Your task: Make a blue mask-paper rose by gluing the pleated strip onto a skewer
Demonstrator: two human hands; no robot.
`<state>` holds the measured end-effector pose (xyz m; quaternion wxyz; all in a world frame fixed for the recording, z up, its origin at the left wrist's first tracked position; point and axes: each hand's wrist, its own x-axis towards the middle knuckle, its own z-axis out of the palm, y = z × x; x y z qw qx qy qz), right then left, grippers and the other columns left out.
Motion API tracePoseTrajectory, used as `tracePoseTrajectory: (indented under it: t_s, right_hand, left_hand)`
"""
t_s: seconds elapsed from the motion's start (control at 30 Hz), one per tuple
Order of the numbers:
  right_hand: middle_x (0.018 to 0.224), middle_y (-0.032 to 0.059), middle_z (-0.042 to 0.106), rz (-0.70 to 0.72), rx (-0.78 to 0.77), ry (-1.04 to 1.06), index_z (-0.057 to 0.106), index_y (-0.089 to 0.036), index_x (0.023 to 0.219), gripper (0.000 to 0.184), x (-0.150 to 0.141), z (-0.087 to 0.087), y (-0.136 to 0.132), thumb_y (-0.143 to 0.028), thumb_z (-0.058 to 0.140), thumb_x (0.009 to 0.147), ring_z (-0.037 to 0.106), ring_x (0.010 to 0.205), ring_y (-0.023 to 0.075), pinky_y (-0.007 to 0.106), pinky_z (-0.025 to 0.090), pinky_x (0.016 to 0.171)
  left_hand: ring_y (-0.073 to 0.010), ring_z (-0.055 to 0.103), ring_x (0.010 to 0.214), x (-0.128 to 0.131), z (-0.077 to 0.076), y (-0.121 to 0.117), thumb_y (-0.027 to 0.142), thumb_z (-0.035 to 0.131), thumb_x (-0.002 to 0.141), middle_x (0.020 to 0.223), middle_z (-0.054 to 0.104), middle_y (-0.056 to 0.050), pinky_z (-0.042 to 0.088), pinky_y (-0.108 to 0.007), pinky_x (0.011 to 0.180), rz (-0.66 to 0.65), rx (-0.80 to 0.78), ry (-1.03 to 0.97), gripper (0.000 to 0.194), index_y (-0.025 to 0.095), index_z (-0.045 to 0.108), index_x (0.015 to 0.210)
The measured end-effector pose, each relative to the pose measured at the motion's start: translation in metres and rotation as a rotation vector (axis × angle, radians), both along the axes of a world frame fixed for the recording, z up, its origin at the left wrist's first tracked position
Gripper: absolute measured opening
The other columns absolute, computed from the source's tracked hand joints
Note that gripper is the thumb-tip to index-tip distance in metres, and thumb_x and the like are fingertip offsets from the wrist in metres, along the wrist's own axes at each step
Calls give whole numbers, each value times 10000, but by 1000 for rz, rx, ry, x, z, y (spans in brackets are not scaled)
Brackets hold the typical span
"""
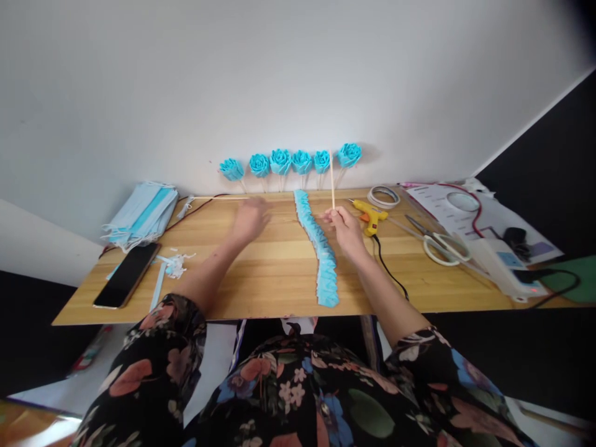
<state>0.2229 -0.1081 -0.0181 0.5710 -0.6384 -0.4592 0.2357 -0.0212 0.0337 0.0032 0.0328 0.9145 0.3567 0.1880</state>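
Observation:
My right hand [345, 226] pinches the lower end of a thin wooden stick [332, 180], which stands upright. Just left of that hand, a long pleated strip of blue mask fabric [316, 242] runs down the table. My left hand [251, 218] is over the table left of the strip, smeared by motion, so its fingers are unclear. Another wooden stick [216, 198] lies along the back edge, close to the left hand. A row of several blue fabric roses [280, 162] on sticks leans against the wall behind.
On the left of the wooden table [270, 279] are stacked face masks [142, 214], a phone [126, 276] and white scraps [176, 266]. To the right are a yellow glue gun [371, 215], a tape roll [383, 197], scissors [442, 246] and a power strip [505, 267] with cords.

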Motion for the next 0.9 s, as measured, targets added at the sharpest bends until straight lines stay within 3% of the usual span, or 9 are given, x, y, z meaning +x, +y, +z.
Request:
tracePoseTrajectory:
  t_s: [0.13, 0.3, 0.47, 0.6, 0.73, 0.9]
  right_hand:
    - [948, 60, 753, -53, 7, 15, 713, -205, 1004, 402, -5, 0, -33, -551, 537, 898, 664, 828, 190, 288, 513, 647]
    - [749, 11, 687, -94, -10, -105, 790, -193, 1029, 367, -3, -5, -80, -480, 605, 894, 588, 678, 170, 313, 488, 675]
    - [736, 8, 705, -98, -71, 18, 806, -224, 1050, 367, -2, -25, -113, -510, 661, 871, 561, 601, 161, 299, 466, 586]
    - [758, 30, 739, -97, -107, 106, 815, -223, 1019, 385, -4, -39, -120, -538, 700, 832, 583, 600, 171, 303, 482, 570]
    - [809, 45, 765, -88, -108, 95, 822, -243, 995, 368, -4, -39, -118, -550, 701, 833, 630, 657, 193, 327, 517, 623]
    - [747, 37, 742, -103, -104, 88, 828, -254, 958, 346, -5, -35, -120, -548, 709, 820, 678, 711, 224, 365, 562, 714]
  left_hand:
    - [-256, 654, 1112, 43, -24, -20, 198, 560, 943, 1156, 735, -105, 477, -384, 989, -137, -43, 1, 343, 212, 714, 1249]
    - [-253, 669, 1075, 57, -36, -20, 152, 512, 944, 1116, 738, -121, 506, -378, 960, -135, -61, -10, 416, 183, 676, 1326]
    - [-225, 648, 1145, 31, -26, -2, 180, 457, 992, 1213, 727, -97, 489, -336, 996, -39, -59, 9, 376, 210, 704, 1273]
    - [-319, 629, 1105, -4, -11, 38, 171, 419, 967, 1138, 714, -196, 463, -430, 965, 183, -37, 114, 371, 122, 747, 1133]
    - [-390, 601, 1110, -26, -2, 79, 161, 370, 962, 1170, 670, -291, 413, -477, 917, 373, -25, 220, 398, 60, 728, 1102]
    - [-334, 646, 1062, -28, -2, 104, 174, 376, 987, 1118, 723, -236, 376, -424, 920, 443, -48, 356, 369, 99, 713, 1117]
